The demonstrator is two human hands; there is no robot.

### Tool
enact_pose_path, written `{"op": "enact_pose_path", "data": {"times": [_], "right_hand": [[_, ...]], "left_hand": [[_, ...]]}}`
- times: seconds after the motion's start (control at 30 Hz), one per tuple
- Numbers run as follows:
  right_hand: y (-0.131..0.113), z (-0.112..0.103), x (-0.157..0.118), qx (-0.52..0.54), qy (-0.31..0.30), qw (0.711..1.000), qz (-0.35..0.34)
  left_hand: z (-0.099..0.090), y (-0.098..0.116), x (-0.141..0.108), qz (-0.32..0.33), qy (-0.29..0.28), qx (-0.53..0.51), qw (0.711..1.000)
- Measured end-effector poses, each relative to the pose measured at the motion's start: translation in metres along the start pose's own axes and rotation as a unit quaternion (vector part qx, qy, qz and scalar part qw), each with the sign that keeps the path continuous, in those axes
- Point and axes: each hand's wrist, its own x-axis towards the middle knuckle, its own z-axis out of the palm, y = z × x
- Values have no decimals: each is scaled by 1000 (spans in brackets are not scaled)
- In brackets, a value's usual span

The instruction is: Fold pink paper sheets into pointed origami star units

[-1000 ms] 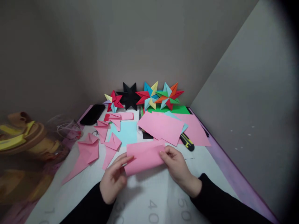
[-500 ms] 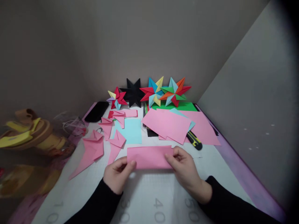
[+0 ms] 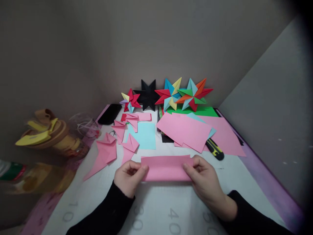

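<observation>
folding the pink paper (image 3: 167, 168) seems to be the step in hand; the next move likely calls for lining up its upper edges and pressing the crease flat. the left hand (image 3: 129, 177) and right hand (image 3: 207, 181), well apart, pinch its two ends. it sits over the bench (image 3: 156, 204), nearer the person than the loose pink sheets (image 3: 183, 131); whether it touches is hard to tell. it looks long, narrow and plain, its lower edge perhaps doubled.
</observation>
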Motion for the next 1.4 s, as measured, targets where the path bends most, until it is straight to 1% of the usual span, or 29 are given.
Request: {"op": "enact_pose_path", "data": {"times": [0.13, 0.2, 0.37, 0.47, 0.6, 1.0, 1.4], "right_hand": [[-1, 0, 0, 0, 11, 1000, 5], [-1, -1, 0, -4, 14, 1000, 4], [1, -3, 0, -4, 17, 1000, -5], [0, -3, -1, -4, 18, 1000, 1], [-2, -2, -1, -3, 22, 1000, 4], [0, -4, 1, 4, 17, 1000, 8], [2, -7, 1, 5, 10, 1000, 24]], "left_hand": [[2, 2, -2, 1, -11, -75, 997], [2, 2, -2, 2, -7, -87, 996], [-1, 0, -4, 7, 32, -23, 999], [-3, 0, -4, 17, 38, 2, 999], [-3, 1, -5, 24, 36, 11, 999], [-3, 6, -6, -1, 22, -9, 1000], [-6, 0, -4, -9, -1, -1, 1000]]}}
